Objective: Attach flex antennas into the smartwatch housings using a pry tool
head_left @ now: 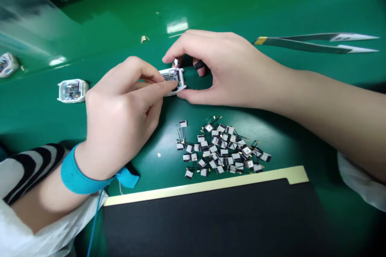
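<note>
The left hand (120, 102) covers the 9 o'clock end of the white housing (182, 78), located at 11 o'clock from the view's centre; whether it pinches anything cannot be determined. The right hand (224, 64) curves around the 3 o'clock end, grip likewise indeterminate. Exposed circuitry (170, 76) appears blurred.

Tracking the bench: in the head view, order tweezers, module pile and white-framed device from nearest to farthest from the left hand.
1. White-framed device: at the fingers of the left hand.
2. Module pile: to its lower right.
3. Tweezers: far right, beyond the right hand.
</note>
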A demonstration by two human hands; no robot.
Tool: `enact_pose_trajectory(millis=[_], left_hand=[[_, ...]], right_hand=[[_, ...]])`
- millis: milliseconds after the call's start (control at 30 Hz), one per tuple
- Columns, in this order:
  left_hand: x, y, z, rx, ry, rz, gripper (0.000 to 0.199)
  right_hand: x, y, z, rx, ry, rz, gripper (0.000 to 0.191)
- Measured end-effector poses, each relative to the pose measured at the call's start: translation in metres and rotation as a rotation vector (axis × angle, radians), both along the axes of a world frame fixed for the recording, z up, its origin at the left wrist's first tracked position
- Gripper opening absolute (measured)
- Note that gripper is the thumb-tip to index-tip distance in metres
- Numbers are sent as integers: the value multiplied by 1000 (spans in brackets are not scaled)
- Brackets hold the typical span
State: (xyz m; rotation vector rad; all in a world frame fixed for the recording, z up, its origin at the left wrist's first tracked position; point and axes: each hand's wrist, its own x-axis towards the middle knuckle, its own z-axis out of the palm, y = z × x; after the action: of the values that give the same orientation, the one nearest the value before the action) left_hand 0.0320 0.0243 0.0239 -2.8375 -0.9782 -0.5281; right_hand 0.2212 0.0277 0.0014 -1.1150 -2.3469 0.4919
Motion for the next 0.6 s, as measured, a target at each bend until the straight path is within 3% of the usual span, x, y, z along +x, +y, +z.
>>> enact_pose_trajectory(millis=[600], left_hand=[[1, -3, 1, -9, 11, 1, 19]], right_hand=[[0, 0, 0, -2, -8, -12, 30]])
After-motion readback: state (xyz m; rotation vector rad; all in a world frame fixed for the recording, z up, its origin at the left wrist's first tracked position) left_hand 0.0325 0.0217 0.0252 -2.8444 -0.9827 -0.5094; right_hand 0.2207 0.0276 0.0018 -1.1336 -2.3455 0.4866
